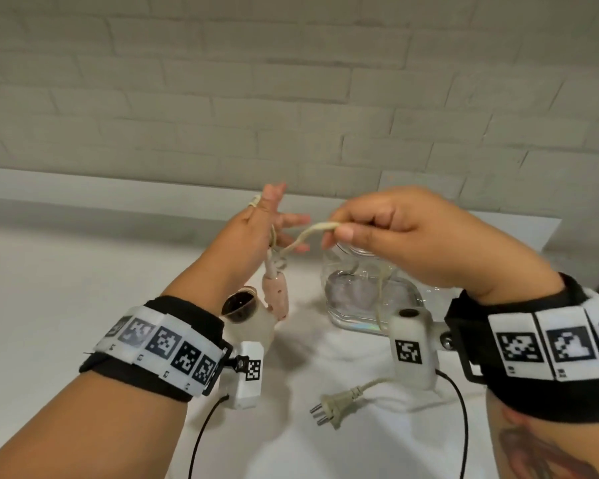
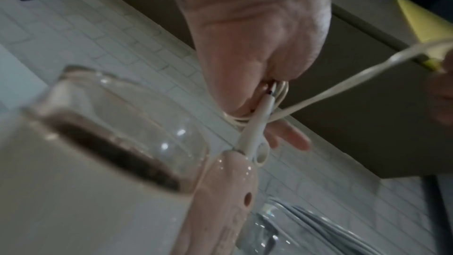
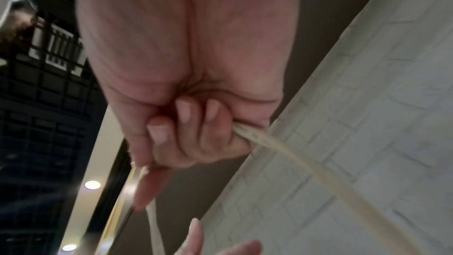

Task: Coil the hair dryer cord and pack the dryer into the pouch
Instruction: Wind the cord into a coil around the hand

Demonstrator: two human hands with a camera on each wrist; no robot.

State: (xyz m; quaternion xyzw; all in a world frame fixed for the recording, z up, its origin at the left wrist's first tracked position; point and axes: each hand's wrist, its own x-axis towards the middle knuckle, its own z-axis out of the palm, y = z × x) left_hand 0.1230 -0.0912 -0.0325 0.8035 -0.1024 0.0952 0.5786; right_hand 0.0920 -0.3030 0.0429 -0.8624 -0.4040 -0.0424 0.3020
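Note:
The pink and white hair dryer [image 1: 276, 299] hangs nozzle-left above the table from its cream cord [image 1: 303, 237]. Several loops of the cord are wound around my raised left hand [image 1: 272, 223], whose fingers point up and spread. In the left wrist view my thumb pins the loops [image 2: 279, 92] by the dryer's [image 2: 220, 191] strain relief. My right hand [image 1: 339, 227] pinches the cord a short way to the right, level with the left hand. In the right wrist view the cord [image 3: 306, 162] runs out of the curled fingers [image 3: 186, 115]. The plug [image 1: 332, 406] lies on the table. The clear pouch [image 1: 360, 299] lies under my right hand.
The white table [image 1: 83, 288] runs back to a pale brick wall [image 1: 291, 98]. Its right edge [image 1: 557, 233] is near my right arm. Black cables [image 1: 201, 430] from the wrist cameras hang over the near side of the table.

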